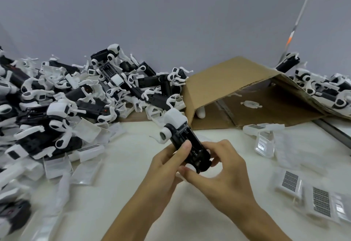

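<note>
Left hand [167,166] grips the gadget [187,142] by its black body, right hand [224,170] pinches its base — light, stiff plastic, probably brittle

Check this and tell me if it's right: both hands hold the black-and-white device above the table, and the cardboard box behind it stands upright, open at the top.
Not quite. The cardboard box lies tipped on its side, its opening facing the person, as the head view shows. The rest holds: the left hand and right hand hold the black-and-white device above the table.
</note>
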Demonstrator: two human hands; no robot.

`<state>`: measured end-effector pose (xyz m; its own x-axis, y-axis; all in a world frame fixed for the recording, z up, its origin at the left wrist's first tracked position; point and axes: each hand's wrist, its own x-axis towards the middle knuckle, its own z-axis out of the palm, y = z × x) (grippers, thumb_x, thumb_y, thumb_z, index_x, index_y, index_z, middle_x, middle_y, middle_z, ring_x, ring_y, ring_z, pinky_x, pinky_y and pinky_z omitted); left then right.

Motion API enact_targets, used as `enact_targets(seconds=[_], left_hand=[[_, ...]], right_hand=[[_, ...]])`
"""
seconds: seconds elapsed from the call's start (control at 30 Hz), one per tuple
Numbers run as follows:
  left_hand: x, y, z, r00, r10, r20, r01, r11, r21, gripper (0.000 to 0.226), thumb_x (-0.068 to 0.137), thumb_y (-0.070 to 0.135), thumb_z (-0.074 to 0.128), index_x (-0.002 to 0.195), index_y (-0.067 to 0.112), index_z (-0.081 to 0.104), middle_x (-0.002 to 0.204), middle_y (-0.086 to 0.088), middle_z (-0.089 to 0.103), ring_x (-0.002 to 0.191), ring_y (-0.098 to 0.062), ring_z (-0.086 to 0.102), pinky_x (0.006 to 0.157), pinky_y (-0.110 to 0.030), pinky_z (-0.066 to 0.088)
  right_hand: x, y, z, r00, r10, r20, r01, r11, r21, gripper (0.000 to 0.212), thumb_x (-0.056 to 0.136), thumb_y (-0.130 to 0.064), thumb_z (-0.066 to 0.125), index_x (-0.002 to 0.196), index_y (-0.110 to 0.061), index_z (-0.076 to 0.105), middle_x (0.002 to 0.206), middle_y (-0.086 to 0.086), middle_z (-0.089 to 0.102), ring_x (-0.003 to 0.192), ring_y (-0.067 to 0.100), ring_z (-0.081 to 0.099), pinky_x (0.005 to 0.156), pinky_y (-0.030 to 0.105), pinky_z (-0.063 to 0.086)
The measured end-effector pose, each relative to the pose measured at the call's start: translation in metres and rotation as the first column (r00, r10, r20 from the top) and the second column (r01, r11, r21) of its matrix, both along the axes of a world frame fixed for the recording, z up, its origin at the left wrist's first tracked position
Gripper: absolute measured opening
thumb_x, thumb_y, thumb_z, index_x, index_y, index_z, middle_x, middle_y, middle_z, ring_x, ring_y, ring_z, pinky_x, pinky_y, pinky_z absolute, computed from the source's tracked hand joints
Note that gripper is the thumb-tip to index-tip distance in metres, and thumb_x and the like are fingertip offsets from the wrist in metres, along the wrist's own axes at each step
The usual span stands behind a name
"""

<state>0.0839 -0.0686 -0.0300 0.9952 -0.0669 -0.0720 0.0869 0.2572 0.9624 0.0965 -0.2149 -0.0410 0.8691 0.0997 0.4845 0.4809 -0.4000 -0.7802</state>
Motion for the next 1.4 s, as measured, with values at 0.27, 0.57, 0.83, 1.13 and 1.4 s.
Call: enact_targets(seconds=[0.27,0.57,0.83,1.13,1.4], left_hand=[[-0.008,-0.004,0.006,0.986,0.093,0.138,-0.123,0.966,0.226,0.022,0.076,0.048,0.075,0.095,0.036,0.078,0.098,0.007,0.079,0.098,-0.009,0.074,0.088,-0.032,0.054],[-0.001,0.015,-0.011,0.770,-0.146,0.621,-0.594,0.194,0.781,0.066,0.076,0.003,0.082,0.138,0.009,0.060,0.132,0.001,0.067,0.125,-0.017,0.062,0.119,-0.053,0.022],[-0.005,0.006,-0.011,0.810,-0.174,0.561,-0.501,0.293,0.814,0.069,0.080,0.010,0.070,0.146,0.015,0.051,0.144,0.003,0.058,0.133,-0.017,0.056,0.118,-0.062,0.022],[-0.006,-0.015,-0.012,0.723,-0.238,0.648,-0.641,0.118,0.759,0.083,0.069,0.034,0.089,0.134,0.016,0.039,0.112,0.000,0.069,0.106,-0.026,0.066,0.095,-0.057,0.051],[-0.006,0.002,0.001,0.802,0.401,0.443,-0.509,0.847,0.156,0.054,0.059,0.046,0.089,0.094,0.054,0.049,0.096,0.018,0.066,0.086,-0.018,0.069,0.064,-0.031,0.058]], right_hand=[[0.001,-0.003,0.001,0.979,0.084,-0.187,-0.084,0.996,0.007,0.056,0.056,-0.059,0.079,0.105,-0.040,0.062,0.101,-0.023,0.069,0.100,0.001,0.065,0.084,0.023,0.054],[0.003,-0.009,0.003,0.950,0.277,-0.143,-0.255,0.955,0.151,0.081,0.066,-0.045,0.087,0.129,-0.068,0.042,0.132,-0.041,0.052,0.125,-0.013,0.049,0.091,0.001,0.041],[-0.007,-0.006,0.007,0.992,0.073,0.098,-0.081,0.994,0.076,0.055,0.063,-0.052,0.083,0.111,-0.049,0.055,0.105,-0.035,0.065,0.100,-0.006,0.064,0.075,0.002,0.047],[-0.001,-0.003,0.004,0.978,0.052,-0.200,0.027,0.928,0.371,0.067,0.048,-0.074,0.076,0.096,-0.030,0.061,0.087,-0.019,0.071,0.079,0.003,0.070,0.060,0.018,0.054],[0.008,-0.008,0.010,0.974,0.104,-0.199,0.035,0.806,0.592,0.101,0.061,-0.101,0.038,0.105,-0.018,0.072,0.105,0.003,0.076,0.105,0.019,0.070,0.087,0.037,0.049]])
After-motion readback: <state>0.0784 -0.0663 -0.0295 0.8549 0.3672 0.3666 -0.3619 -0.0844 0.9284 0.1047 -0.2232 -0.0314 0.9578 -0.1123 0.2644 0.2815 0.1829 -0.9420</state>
